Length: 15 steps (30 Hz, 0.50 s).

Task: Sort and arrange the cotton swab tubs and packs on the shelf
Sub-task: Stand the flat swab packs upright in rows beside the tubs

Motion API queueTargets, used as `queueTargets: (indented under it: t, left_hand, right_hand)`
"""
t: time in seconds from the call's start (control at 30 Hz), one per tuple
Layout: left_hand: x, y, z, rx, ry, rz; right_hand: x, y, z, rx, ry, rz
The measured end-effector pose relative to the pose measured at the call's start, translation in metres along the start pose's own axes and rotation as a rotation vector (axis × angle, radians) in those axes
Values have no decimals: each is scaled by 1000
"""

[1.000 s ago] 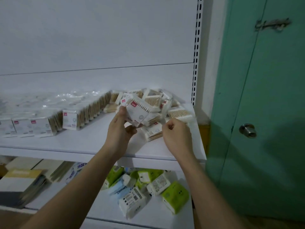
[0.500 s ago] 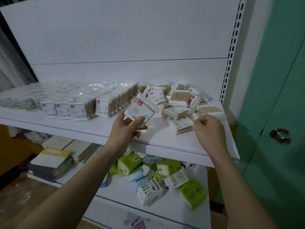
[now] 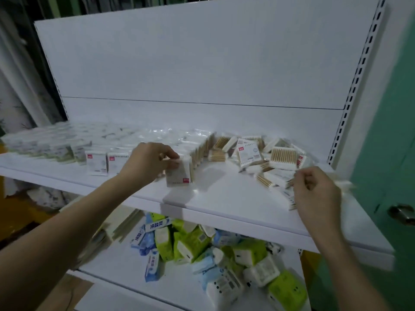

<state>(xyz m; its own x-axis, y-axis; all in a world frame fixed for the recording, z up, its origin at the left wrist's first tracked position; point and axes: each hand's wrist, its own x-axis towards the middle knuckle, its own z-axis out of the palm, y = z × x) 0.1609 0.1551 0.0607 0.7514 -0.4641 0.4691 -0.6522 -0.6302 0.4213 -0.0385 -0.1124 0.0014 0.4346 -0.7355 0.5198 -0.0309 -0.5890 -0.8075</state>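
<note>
Gripping one swab pack [image 3: 179,173] by its top, the left hand [image 3: 146,162] stands it upright on the shelf [image 3: 224,198] at the near end of the lined-up row [image 3: 197,153]. Right hand [image 3: 316,194], at 3 o'clock, is curled beside the loose pile [image 3: 265,160]; blur hides whether it holds anything.

Two bare forearms come in from the near edge, no sleeves showing anywhere up to the frame border. No watch, rings, gloves or bands on the left hand [image 3: 149,162] or the right hand [image 3: 316,194]. Nails look short and plain, though it's blurry.
</note>
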Motion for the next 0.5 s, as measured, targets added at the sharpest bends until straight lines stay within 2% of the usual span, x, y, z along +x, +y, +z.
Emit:
queueTargets:
  t: [0.17,0.33,0.37,0.47,0.5]
  left_hand:
    - [34,-26,-3,106,-101,129]
    - [58,-46,-8,59,-232,182]
    - [60,-49,-11,-28,-221,174]
    - [52,-50,-12,-578,-241,26]
    - [46,-49,-7,-692,-253,-23]
  right_hand:
    - [-15,-50,88,-176,-319,-189]
    - [-25,-46,143,-285,-434,-43]
    - [-26,-42,145,-286,-431,-25]
    - [-26,-36,145,-243,-381,18]
    - [-25,-37,146,-217,-381,48]
